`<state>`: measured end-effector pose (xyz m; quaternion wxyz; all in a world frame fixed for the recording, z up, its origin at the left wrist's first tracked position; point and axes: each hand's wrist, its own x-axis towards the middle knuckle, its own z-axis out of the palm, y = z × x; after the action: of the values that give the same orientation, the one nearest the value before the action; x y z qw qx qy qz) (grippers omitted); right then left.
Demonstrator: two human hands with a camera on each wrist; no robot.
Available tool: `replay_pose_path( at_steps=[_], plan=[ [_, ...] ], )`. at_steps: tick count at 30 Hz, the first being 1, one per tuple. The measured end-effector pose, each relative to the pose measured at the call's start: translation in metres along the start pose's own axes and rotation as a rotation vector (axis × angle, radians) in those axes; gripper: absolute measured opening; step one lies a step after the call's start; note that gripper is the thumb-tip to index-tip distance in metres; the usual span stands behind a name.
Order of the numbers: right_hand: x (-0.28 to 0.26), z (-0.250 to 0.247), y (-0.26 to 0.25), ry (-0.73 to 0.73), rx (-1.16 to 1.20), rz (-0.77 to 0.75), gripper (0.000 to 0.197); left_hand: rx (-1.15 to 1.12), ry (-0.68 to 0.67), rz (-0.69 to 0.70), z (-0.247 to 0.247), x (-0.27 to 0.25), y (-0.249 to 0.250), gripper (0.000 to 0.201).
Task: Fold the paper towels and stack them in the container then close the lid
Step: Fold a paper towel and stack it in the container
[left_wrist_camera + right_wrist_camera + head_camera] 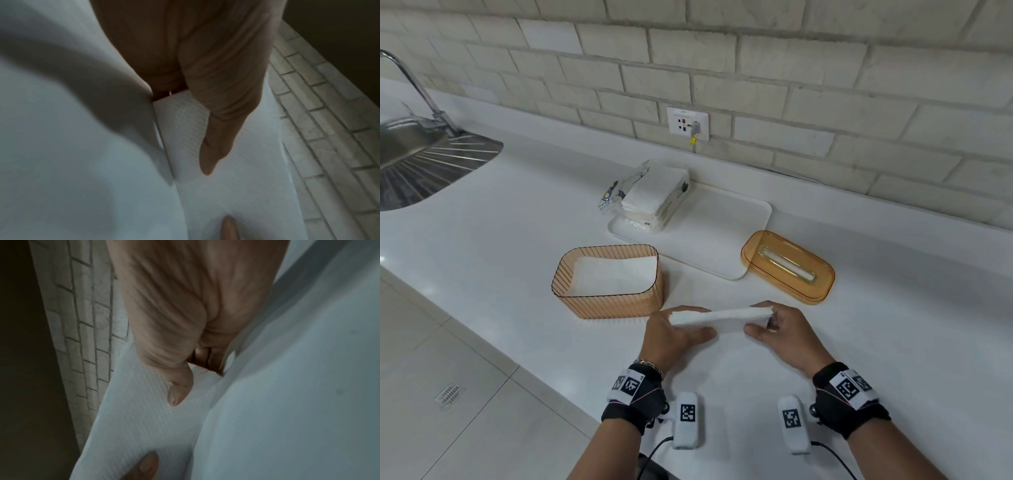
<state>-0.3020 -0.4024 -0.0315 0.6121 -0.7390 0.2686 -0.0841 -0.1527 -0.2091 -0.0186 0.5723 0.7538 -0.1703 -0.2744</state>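
Left hand [674, 334] and right hand [784, 330] each pinch 1 end of a folded white paper towel [720, 317], thumb on top — held just above the white countertop [517, 222]. Beyond it: ribbed amber plastic container [607, 301] holding folded towels, amber slotted lid [787, 265] well apart at right, white tray [722, 233] bearing an opened towel pack [650, 195].

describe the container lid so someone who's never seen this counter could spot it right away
On the white counter below the brick wall, find the flat white tray. The lid lies at its right front corner: amber, see-through, the only piece with a gold-rimmed slot.
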Motion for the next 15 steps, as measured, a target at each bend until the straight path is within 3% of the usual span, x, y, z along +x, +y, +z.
replay_pose_path(
  at_steps=[7,15],
  plan=[
    [-0.0006,0.0005,-0.0069,0.023,0.059,-0.028,0.021,-0.006,0.005,0.056,0.0009,0.0011,0.0055,0.025],
    [0.0008,-0.0002,-0.0083,0.022,-0.063,0.036,0.020,0.050,-0.009,-0.017,0.0016,0.0038,0.0034,0.030]
  ],
)
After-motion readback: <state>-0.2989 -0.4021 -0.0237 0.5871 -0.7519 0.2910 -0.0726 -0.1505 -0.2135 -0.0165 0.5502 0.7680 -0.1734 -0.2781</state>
